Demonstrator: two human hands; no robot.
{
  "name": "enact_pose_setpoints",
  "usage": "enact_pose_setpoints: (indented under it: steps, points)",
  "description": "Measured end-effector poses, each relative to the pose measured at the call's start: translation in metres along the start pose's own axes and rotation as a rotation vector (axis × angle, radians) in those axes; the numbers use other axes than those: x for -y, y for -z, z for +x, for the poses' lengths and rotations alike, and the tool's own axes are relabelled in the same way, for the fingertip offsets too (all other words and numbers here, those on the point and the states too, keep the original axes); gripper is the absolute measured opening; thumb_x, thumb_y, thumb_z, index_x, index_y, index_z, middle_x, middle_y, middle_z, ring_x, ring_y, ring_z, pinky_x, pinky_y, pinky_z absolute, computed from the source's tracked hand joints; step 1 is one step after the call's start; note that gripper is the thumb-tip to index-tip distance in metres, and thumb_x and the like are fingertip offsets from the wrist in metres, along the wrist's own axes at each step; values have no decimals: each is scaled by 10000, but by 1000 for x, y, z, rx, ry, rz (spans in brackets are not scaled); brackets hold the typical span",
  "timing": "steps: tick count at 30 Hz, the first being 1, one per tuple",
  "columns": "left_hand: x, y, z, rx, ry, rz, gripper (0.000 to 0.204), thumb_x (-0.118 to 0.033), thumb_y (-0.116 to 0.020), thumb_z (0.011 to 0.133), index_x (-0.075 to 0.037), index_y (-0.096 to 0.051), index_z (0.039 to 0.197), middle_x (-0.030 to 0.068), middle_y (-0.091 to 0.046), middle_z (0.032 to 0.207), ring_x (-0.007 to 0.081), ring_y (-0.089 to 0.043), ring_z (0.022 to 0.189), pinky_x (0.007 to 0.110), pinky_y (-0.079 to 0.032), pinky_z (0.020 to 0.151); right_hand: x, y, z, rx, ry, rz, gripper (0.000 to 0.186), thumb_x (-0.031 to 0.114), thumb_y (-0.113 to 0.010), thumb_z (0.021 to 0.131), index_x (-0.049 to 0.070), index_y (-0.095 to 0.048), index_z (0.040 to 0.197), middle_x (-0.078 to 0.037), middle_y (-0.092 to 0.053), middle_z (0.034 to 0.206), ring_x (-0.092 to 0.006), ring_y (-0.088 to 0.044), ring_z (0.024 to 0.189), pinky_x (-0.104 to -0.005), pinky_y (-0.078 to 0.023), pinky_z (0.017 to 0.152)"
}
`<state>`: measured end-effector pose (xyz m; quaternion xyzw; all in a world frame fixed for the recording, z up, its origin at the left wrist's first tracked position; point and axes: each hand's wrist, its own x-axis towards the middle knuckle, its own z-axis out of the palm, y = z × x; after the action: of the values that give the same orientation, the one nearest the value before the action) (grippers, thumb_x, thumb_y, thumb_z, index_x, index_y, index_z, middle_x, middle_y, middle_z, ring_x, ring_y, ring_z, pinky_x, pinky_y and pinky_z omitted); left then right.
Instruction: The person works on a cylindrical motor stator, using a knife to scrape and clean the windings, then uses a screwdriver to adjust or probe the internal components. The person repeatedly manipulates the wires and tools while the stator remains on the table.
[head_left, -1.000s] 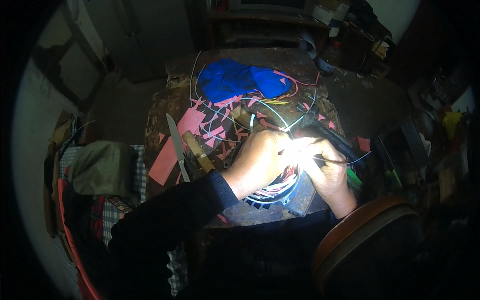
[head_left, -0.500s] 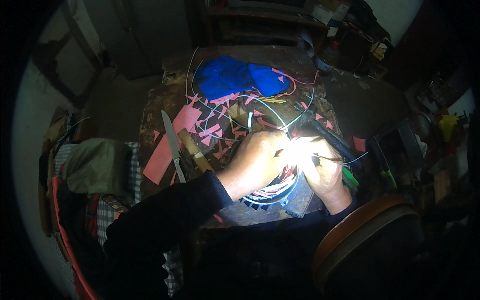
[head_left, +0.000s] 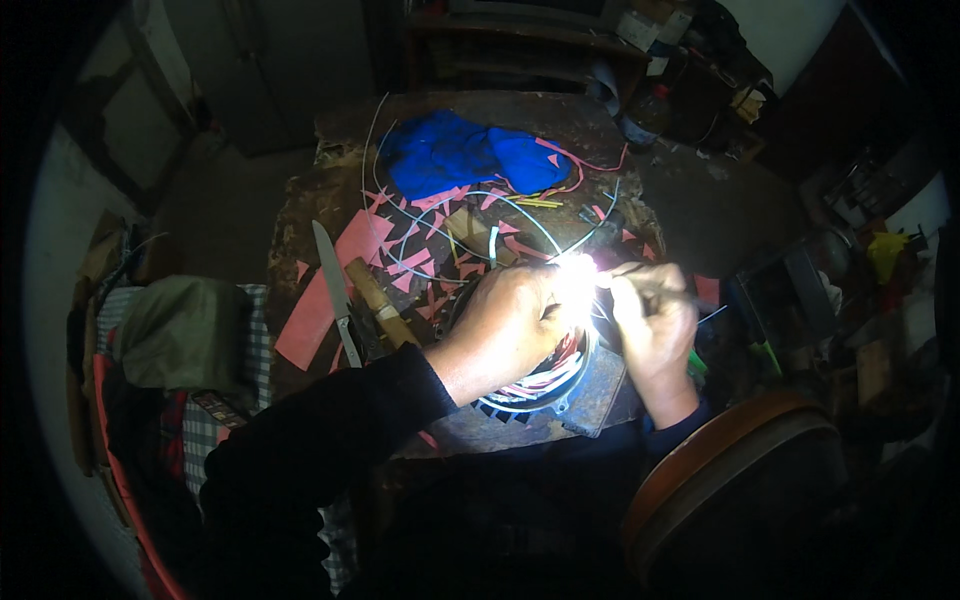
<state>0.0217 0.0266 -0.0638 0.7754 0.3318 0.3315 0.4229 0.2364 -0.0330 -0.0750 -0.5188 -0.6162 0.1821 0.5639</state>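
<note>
A round metal motor housing (head_left: pixel 562 405) with fins and red and white wire windings (head_left: pixel 545 383) lies under my hands at the table's near side. My left hand (head_left: pixel 505 322) rests over its left rim, fingers bent together in a pinch; what they grip is lost in bright glare. My right hand (head_left: pixel 655 325) is right of the glare, its fingers closed around a thin dark stick-like thing (head_left: pixel 660 291) whose kind I cannot make out. Pale thin wires (head_left: pixel 530 215) loop out from beyond the left hand across the table.
A knife (head_left: pixel 328 265) and a short wooden piece (head_left: pixel 380 302) lie left of the housing, by pink sheet strips (head_left: pixel 310 320) and scattered pink scraps. Blue cloth (head_left: pixel 450 155) lies at the far side. A brown-rimmed round object (head_left: pixel 720 450) stands near right.
My right hand's fingers have lifted and drawn slightly away from my left hand, the dark thin thing rising with them. My left hand stays at the housing. The whole view has shifted slightly.
</note>
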Motion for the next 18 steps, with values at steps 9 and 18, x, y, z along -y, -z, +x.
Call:
enact_pose_setpoints:
  steps: [9, 18]
  points:
    - [-3, 3, -2, 6, -54, -31, 133, -4, -723, 1005, -44, -847, 979, 130, -766, 863, 228, -733, 769, 376, -573, 743, 36, 76, 46, 422, -63, -215, 522, -99, -498, 905, -122, -730, 1372, -275, -809, 1311, -342, -806, 1243, -440, -604, 1142]
    - [-1, 6, -2, 23, -83, -66, 176, 18, -732, 987, -72, -881, 1013, 125, -781, 892, 215, -746, 783, 358, -571, 737, 49, 53, 83, 830, 91, -484, 326, -49, -606, 1035, 7, -741, 1327, -181, -817, 1145, -302, -807, 980, -426, -644, 910]
